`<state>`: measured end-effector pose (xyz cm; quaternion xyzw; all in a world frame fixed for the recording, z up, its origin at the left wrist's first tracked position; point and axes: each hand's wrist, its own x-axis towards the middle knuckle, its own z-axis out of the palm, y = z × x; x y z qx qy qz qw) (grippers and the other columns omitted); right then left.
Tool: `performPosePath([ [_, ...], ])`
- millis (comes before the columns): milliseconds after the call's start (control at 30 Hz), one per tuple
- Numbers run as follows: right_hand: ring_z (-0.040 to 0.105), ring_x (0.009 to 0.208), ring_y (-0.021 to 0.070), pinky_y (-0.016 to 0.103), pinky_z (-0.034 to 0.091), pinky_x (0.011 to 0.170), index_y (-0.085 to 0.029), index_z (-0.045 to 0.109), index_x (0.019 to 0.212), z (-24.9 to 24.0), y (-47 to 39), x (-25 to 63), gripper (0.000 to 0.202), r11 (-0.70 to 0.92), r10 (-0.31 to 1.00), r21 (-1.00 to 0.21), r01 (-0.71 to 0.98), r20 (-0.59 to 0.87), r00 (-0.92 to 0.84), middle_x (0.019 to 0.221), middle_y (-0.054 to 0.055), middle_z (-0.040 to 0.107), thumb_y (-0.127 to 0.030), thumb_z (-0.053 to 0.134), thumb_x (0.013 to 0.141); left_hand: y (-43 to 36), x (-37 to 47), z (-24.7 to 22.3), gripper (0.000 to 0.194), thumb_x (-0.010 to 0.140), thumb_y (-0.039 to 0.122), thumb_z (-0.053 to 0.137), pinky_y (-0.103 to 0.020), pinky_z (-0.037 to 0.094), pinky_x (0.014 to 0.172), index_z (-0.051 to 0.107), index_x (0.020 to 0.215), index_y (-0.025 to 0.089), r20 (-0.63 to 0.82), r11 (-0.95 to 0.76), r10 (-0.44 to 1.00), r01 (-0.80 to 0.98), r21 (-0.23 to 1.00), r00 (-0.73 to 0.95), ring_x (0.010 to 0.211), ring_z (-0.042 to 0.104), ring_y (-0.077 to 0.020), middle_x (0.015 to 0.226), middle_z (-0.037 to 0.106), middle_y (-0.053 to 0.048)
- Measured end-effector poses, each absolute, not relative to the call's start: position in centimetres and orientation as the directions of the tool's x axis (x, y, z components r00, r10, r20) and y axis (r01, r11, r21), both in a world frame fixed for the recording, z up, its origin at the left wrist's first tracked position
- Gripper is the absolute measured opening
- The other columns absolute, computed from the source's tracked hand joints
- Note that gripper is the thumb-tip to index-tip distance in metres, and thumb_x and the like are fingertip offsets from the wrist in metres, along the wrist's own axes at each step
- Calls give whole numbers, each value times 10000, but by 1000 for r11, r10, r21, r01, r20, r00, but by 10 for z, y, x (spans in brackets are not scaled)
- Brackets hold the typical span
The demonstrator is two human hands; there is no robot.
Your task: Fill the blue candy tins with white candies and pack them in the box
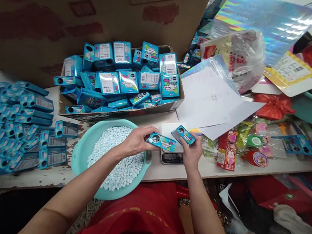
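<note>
My left hand is closed on the left end of a blue candy box printed "Caramelo Macizo", with a round dark window at that end. In my right hand is a second blue box, tilted and gripped at its lower right side. Both boxes are held over a small white scale with a dark display. Beneath my left forearm stands a turquoise basin holding many pale blue and white candies.
Behind the basin, a carton is heaped with blue boxes. More blue boxes are stacked at the left. White papers, plastic bags and a red candy packet lie right. A large cardboard box stands behind.
</note>
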<state>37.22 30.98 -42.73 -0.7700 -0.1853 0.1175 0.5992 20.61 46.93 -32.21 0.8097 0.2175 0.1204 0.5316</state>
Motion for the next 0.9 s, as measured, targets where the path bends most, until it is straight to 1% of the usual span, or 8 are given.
performPosePath([
  [100, 354, 1309, 294, 516, 311, 1057, -178, 474, 1267, -404, 299, 353, 613, -282, 462, -880, 382, 224, 858, 1339, 162, 419, -410, 684, 740, 459, 177, -317, 293, 652, 340, 755, -237, 389, 613, 675, 912, 232, -69, -302, 563, 283, 910, 824, 696, 560, -151, 822, 644, -9],
  [167, 329, 1334, 300, 531, 289, 1073, -197, 398, 1346, -386, 292, 335, 686, -199, 564, -867, 457, 280, 777, 1382, 164, 383, -435, 665, 760, 451, 162, -319, 291, 653, 332, 758, -245, 398, 648, 672, 914, 239, -75, -298, 585, 300, 906, 808, 733, 571, -160, 843, 648, -9],
  [267, 477, 1222, 284, 472, 407, 1004, -227, 408, 1336, -366, 293, 304, 726, -50, 823, -924, 378, 176, 540, 1304, 135, 488, -443, 718, 716, 442, 146, -323, 314, 650, 345, 764, -258, 398, 702, 664, 932, 249, -81, -310, 589, 318, 896, 804, 806, 574, -174, 902, 649, -15],
  [333, 585, 1057, 246, 402, 487, 900, -239, 532, 1194, -360, 301, 286, 540, -54, 914, -951, 305, 76, 398, 1139, 91, 595, -393, 735, 718, 438, 136, -323, 309, 663, 354, 754, -251, 386, 679, 652, 935, 248, -124, -269, 597, 343, 900, 793, 781, 554, -163, 880, 630, -10],
  [433, 618, 915, 210, 353, 513, 813, -237, 611, 1021, -357, 314, 271, 328, -53, 927, -961, 272, 54, 371, 973, 50, 632, -340, 735, 735, 437, 121, -316, 333, 688, 364, 728, -229, 334, 575, 620, 981, 249, -262, -95, 602, 394, 914, 755, 631, 465, -124, 698, 514, 34],
  [567, 615, 935, 211, 350, 509, 823, -242, 621, 1046, -356, 325, 261, 359, 18, 937, -957, 289, 117, 329, 991, 52, 632, -308, 754, 719, 442, 101, -305, 336, 736, 403, 669, -216, 294, 536, 592, 1016, 233, -389, 79, 610, 435, 897, 691, 559, 380, -102, 617, 379, 62],
  [767, 617, 942, 223, 364, 508, 831, -242, 634, 1038, -354, 328, 248, 334, -5, 949, -959, 282, 85, 305, 994, 62, 643, -300, 743, 727, 451, 76, -338, 247, 870, 411, 478, -248, 391, 659, 592, 898, 194, -323, -96, 801, 640, 763, 505, 718, 511, -144, 746, 546, 1],
  [900, 623, 900, 213, 347, 509, 811, -232, 644, 993, -353, 325, 235, 330, -54, 937, -973, 225, 29, 349, 955, 51, 641, -294, 767, 694, 442, 65, -390, 182, 889, 256, 437, -322, 400, 831, 592, 858, 165, -263, -367, 824, 827, 427, 502, 943, 537, -218, 925, 612, -89],
])
